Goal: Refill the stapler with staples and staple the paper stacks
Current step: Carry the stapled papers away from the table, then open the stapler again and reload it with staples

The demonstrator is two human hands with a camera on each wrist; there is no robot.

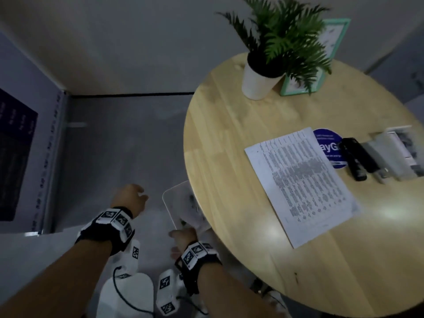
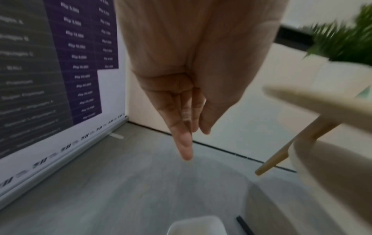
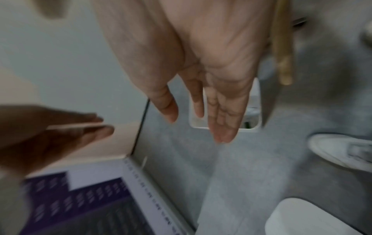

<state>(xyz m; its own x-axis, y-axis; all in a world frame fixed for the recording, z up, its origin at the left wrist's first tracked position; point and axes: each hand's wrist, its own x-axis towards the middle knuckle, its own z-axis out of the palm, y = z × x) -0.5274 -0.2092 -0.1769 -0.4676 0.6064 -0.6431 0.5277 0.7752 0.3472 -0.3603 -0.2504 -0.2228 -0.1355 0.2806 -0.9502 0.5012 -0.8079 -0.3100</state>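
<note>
Both hands, left [image 1: 130, 198] and right [image 1: 183, 237], hang beside the table [image 1: 229, 125], fingers loosely extended, holding nothing. One stapler [image 1: 358, 157] lies on the table, right of one printed paper stack [image 1: 298, 182]; one plant [image 1: 275, 49] stands at the far edge.

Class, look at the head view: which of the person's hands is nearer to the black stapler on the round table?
The right hand: it hangs by the table's near edge, below the stapler. The left hand hangs farther out over the floor.
</note>
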